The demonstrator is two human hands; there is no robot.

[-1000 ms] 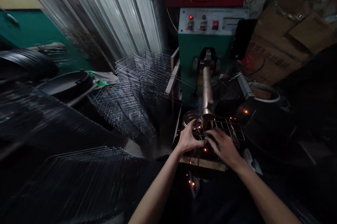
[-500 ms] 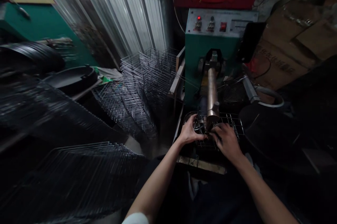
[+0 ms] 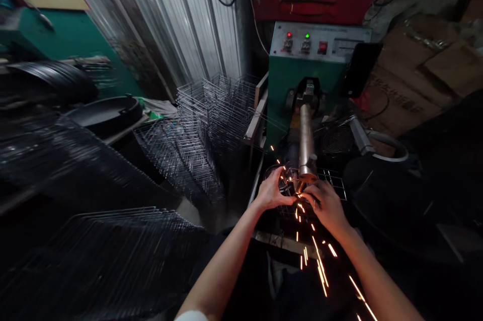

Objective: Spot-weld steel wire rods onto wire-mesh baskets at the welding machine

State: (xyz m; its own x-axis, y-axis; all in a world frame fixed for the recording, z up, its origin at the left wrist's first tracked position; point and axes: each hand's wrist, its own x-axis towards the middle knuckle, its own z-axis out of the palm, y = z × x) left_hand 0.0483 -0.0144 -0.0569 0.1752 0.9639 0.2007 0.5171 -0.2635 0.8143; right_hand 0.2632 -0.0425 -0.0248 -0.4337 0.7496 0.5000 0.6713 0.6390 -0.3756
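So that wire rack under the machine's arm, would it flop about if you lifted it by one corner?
Probably not much: the wire rack is an open grid of crossed wires, so likely fairly stiff and light for its size. Both hands, left and right, press on it, so it may slide easily. The stacked racks standing upright also suggest stiffness.

Both hands (image 3: pixel 298 200) grip wire grid (image 3: pixel 332 180), sparks flying.

1 head-worn view looks forward and down, close over a welding machine (image 3: pixel 307 84).
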